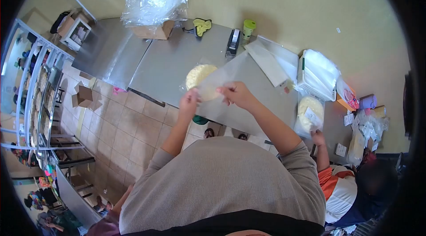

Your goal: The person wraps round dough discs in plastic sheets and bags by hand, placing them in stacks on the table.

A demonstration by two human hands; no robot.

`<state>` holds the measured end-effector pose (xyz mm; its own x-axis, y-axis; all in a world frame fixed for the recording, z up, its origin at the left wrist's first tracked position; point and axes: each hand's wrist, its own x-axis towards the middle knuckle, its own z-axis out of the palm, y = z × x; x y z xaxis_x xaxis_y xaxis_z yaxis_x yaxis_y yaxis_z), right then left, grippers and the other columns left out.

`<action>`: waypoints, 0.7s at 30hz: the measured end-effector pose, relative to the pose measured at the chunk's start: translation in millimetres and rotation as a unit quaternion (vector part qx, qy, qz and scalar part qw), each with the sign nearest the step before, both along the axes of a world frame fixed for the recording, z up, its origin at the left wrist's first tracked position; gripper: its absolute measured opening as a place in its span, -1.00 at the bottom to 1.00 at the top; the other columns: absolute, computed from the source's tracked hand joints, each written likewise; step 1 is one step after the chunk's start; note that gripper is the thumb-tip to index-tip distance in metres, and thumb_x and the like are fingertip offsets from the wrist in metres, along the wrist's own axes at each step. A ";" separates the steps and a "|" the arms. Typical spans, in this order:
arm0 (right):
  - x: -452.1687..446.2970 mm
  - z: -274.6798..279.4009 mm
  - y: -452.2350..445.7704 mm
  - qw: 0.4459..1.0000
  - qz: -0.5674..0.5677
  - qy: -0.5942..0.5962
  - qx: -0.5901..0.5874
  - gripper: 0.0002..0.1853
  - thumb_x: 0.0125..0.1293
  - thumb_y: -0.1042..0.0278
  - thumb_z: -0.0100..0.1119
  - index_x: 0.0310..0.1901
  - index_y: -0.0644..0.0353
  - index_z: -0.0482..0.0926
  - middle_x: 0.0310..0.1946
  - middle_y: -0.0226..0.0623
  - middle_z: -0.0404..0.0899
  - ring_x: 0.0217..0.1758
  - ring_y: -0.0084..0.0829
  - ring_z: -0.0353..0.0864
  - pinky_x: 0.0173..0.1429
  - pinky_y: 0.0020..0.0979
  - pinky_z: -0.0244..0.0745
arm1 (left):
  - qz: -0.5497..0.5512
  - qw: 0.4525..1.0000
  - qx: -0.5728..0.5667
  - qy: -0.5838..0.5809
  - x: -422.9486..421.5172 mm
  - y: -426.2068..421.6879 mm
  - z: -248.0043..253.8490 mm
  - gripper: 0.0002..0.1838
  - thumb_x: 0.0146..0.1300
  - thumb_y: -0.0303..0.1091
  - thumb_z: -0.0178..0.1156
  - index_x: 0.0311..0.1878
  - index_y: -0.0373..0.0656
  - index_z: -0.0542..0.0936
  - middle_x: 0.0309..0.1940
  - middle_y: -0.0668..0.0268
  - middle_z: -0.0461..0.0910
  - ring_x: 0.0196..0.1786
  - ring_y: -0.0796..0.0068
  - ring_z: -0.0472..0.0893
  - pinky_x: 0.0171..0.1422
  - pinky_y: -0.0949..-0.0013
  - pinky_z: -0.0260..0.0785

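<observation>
A round, flat, pale yellow stack (200, 74), perhaps flatbreads, lies on the metal table just beyond my hands. Clear plastic film shows around its edge. My left hand (191, 99) is closed, its fingertips pinching the near left part of a clear plastic bag (228, 75). To the right, my right hand (236, 94) pinches the same plastic between thumb and fingers. The bag covers the right side of the stack; whether the stack is inside it I cannot tell.
At right, a co-worker's hand (317, 137) touches a bagged round stack (306, 112) with a label. Near the wall stand a tape dispenser (233, 43), a green cup (249, 28), a white basket (310, 80) and a cardboard box (155, 30) under plastic bags (156, 3).
</observation>
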<state>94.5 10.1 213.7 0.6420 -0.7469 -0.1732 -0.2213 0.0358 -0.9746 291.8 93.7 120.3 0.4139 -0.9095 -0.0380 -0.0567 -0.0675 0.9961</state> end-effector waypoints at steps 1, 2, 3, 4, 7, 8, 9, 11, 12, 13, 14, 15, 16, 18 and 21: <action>3.5 -2.4 6.5 0.999 0.020 0.022 -0.012 -0.57 0.30 0.04 0.15 -0.57 0.23 0.50 -0.75 -0.45 0.43 -0.71 -0.63 0.38 -0.55 -0.54 0.30 | 0.023 0.997 0.038 0.069 19.9 -1.1 7.8 -0.70 0.40 -0.25 -0.01 0.03 -0.21 0.56 -0.60 0.44 0.43 -0.56 0.69 0.42 -0.45 0.52 0.32; 6.5 -4.8 12.4 0.998 0.040 0.044 -0.023 -0.57 0.32 0.04 0.11 -0.55 0.24 0.51 -0.75 -0.45 0.43 -0.71 -0.62 0.38 -0.54 -0.53 0.31 | 0.066 0.996 0.004 0.056 39.9 -0.9 19.5 -0.68 0.42 -0.23 -0.04 0.05 -0.21 0.55 -0.62 0.48 0.39 -0.58 0.72 0.37 -0.47 0.57 0.27; 9.1 -10.9 15.8 0.997 0.035 0.062 -0.017 -0.57 0.34 0.05 0.08 -0.53 0.25 0.52 -0.74 -0.44 0.44 -0.70 -0.61 0.39 -0.52 -0.53 0.33 | 0.108 0.993 -0.029 0.042 59.4 1.0 32.5 -0.65 0.44 -0.20 -0.06 0.07 -0.20 0.55 -0.64 0.52 0.36 -0.60 0.76 0.32 -0.49 0.61 0.22; 11.1 -22.7 17.4 0.996 0.031 0.079 -0.012 -0.57 0.36 0.05 0.04 -0.50 0.26 0.54 -0.73 -0.44 0.44 -0.69 -0.60 0.40 -0.50 -0.52 0.34 | 0.132 0.990 -0.042 0.014 78.1 4.8 43.2 -0.66 0.44 -0.23 -0.06 0.10 -0.19 0.54 -0.62 0.53 0.36 -0.59 0.76 0.32 -0.48 0.62 0.21; 11.9 -91.9 13.1 0.995 -0.003 0.080 0.060 -0.59 0.38 0.01 -0.03 -0.31 0.25 0.55 -0.57 -0.37 0.50 -0.51 -0.54 0.48 -0.41 -0.47 0.39 | 0.187 0.965 -0.062 -0.171 115.1 19.0 64.9 -0.68 0.39 -0.35 -0.03 0.14 -0.13 0.53 -0.61 0.47 0.41 -0.57 0.66 0.35 -0.43 0.56 0.25; 13.3 -119.1 10.2 0.993 -0.018 0.072 0.093 -0.58 0.38 -0.01 -0.05 -0.24 0.25 0.56 -0.50 -0.34 0.53 -0.42 -0.52 0.52 -0.38 -0.45 0.41 | 0.200 0.946 -0.065 -0.248 124.9 23.4 67.2 -0.68 0.37 -0.40 -0.02 0.15 -0.10 0.53 -0.61 0.43 0.43 -0.57 0.61 0.37 -0.42 0.53 0.27; 16.9 -137.7 9.2 0.979 -0.099 0.065 0.168 -0.58 0.37 -0.04 -0.04 -0.19 0.23 0.53 -0.41 -0.33 0.50 -0.35 -0.49 0.49 -0.33 -0.41 0.42 | 0.185 0.934 -0.061 -0.299 138.2 30.9 60.7 -0.67 0.33 -0.44 -0.01 0.14 -0.08 0.54 -0.59 0.36 0.47 -0.55 0.54 0.40 -0.38 0.50 0.30; 24.1 -170.2 4.3 0.915 -0.255 0.049 0.308 -0.56 0.35 -0.09 -0.01 -0.10 0.18 0.49 -0.23 -0.32 0.44 -0.21 -0.44 0.43 -0.23 -0.34 0.42 | 0.156 0.902 -0.054 -0.398 158.2 50.3 41.5 -0.62 0.26 -0.53 0.01 0.12 -0.04 0.56 -0.54 0.23 0.54 -0.52 0.40 0.46 -0.30 0.43 0.36; 26.1 -195.1 -1.5 0.899 -0.274 0.017 0.341 -0.54 0.33 -0.12 0.00 -0.05 0.16 0.46 -0.19 -0.33 0.42 -0.19 -0.42 0.41 -0.19 -0.29 0.41 | 0.160 0.907 -0.028 -0.389 157.7 60.1 40.6 -0.60 0.18 -0.57 0.02 0.05 -0.02 0.60 -0.41 0.07 0.60 -0.41 0.21 0.55 -0.19 0.39 0.40; 27.7 -222.4 -8.9 0.880 -0.293 -0.015 0.373 -0.51 0.31 -0.15 0.01 0.00 0.13 0.44 -0.16 -0.35 0.40 -0.16 -0.41 0.38 -0.15 -0.24 0.40 | 0.156 0.914 0.011 -0.375 159.9 71.1 35.9 -0.62 0.18 -0.56 0.02 0.04 -0.04 0.61 -0.37 0.06 0.61 -0.37 0.25 0.57 -0.17 0.39 0.40; 30.9 -235.9 -14.0 0.858 -0.311 -0.047 0.406 -0.47 0.29 -0.18 0.03 0.05 0.11 0.41 -0.13 -0.36 0.38 -0.14 -0.39 0.36 -0.11 -0.18 0.39 | 0.152 0.919 0.049 -0.361 164.6 82.9 27.9 -0.64 0.18 -0.56 0.03 0.02 -0.07 0.62 -0.33 0.06 0.63 -0.34 0.29 0.59 -0.15 0.40 0.40; 37.4 -228.8 -17.1 0.848 -0.314 -0.049 0.424 -0.46 0.28 -0.18 0.04 0.09 0.08 0.39 -0.15 -0.37 0.39 -0.17 -0.40 0.35 -0.09 -0.17 0.37 | 0.147 0.922 0.088 -0.347 168.4 94.1 23.6 -0.66 0.19 -0.55 0.03 0.01 -0.09 0.62 -0.29 0.05 0.64 -0.30 0.33 0.61 -0.13 0.40 0.40; 43.2 -221.5 -23.1 0.837 -0.319 -0.051 0.443 -0.45 0.27 -0.18 0.06 0.12 0.06 0.37 -0.17 -0.39 0.39 -0.20 -0.41 0.34 -0.06 -0.16 0.35 | 0.146 0.931 0.115 -0.314 172.2 104.0 19.9 -0.67 0.20 -0.54 0.03 -0.01 -0.13 0.63 -0.27 0.06 0.65 -0.27 0.38 0.61 -0.11 0.41 0.40; 54.5 -214.0 -34.6 0.827 -0.335 -0.046 0.450 -0.43 0.26 -0.16 0.08 0.17 0.05 0.32 -0.15 -0.37 0.41 -0.19 -0.39 0.37 -0.03 -0.15 0.35 | 0.140 0.944 0.167 -0.249 176.5 118.8 17.7 -0.70 0.21 -0.53 0.03 -0.03 -0.20 0.63 -0.23 0.07 0.66 -0.20 0.46 0.62 -0.06 0.42 0.40; 74.2 -216.5 -50.6 0.840 -0.358 -0.087 0.399 -0.41 0.27 -0.07 0.09 0.21 0.11 0.27 -0.04 -0.27 0.44 -0.04 -0.28 0.44 0.07 -0.12 0.39 | 0.162 0.945 0.159 -0.235 182.8 131.8 22.1 -0.72 0.25 -0.52 0.01 -0.04 -0.29 0.62 -0.21 0.12 0.67 -0.16 0.56 0.59 -0.02 0.46 0.39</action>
<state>168.7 -40.5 -2.7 0.1450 -0.6428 -0.7522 0.2785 0.7560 -0.5924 474.6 225.5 142.4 0.7077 -0.7058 -0.0310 -0.4136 -0.4495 0.7917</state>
